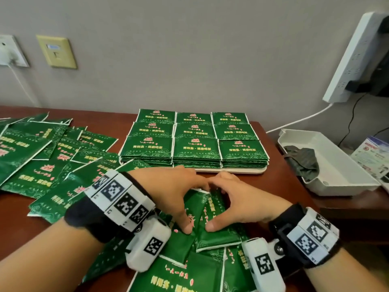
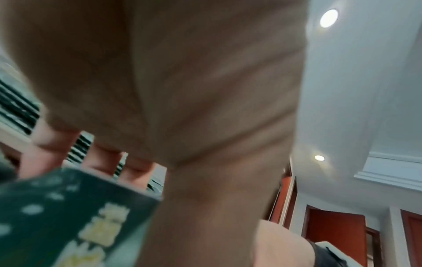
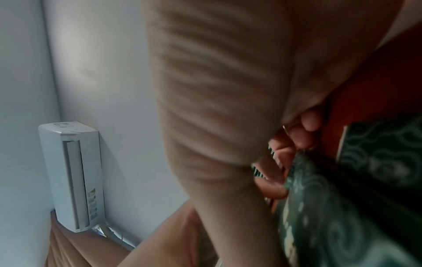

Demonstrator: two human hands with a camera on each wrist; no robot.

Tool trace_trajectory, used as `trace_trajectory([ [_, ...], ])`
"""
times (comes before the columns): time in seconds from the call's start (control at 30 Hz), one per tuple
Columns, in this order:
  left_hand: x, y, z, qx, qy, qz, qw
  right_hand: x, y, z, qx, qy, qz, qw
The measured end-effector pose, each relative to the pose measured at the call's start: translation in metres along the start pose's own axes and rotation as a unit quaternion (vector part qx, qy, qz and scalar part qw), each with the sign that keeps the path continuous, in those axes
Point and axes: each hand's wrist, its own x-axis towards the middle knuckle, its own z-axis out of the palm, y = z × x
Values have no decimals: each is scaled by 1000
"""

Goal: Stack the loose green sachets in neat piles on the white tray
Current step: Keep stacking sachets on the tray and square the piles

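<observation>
Nine neat piles of green sachets [image 1: 194, 145] fill your white tray [image 1: 231, 170], three rows of three, at the far middle of the brown table [image 1: 280, 182]. A broad scatter of loose sachets [image 1: 48, 157] covers the table to your left, overlapping at all angles, and more lie along the near edge under your forearms. To the right, well apart from the tray, an open white box [image 1: 328, 165] holds a crumpled dark cloth [image 1: 303, 163], and a white power strip [image 1: 355, 53] hangs on the wall above it. Just in front of the tray, your two hands meet over a small bundle of sachets [image 1: 207, 216]. Your left hand [image 1: 168, 192] is curled round the bundle's left side, thumb pressed on its upper face and fingers reaching over its far edge. Your right hand [image 1: 242, 199] mirrors it on the right, thumb down on the top face close beside the left thumb, fingers bent over the far edge, so both hands are gripping the same bundle between them. The bundle sits tilted and uneven, resting on other loose sachets rather than on the tray, and it lies close to the tray's near rim without touching it. Both wrist views are blurred, showing only palms, fingertips [image 3: 308, 122] and green foil.
</observation>
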Motion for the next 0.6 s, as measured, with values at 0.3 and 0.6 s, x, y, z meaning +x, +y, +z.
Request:
trace_trajectory([
  [0.3,-13,-41,-37,-209,97,45,972,-8,-8,2,23,48,44,998],
  [0.6,-6,-68,-41,-321,287,27,902,-15,0,-3,183,195,-17,963],
])
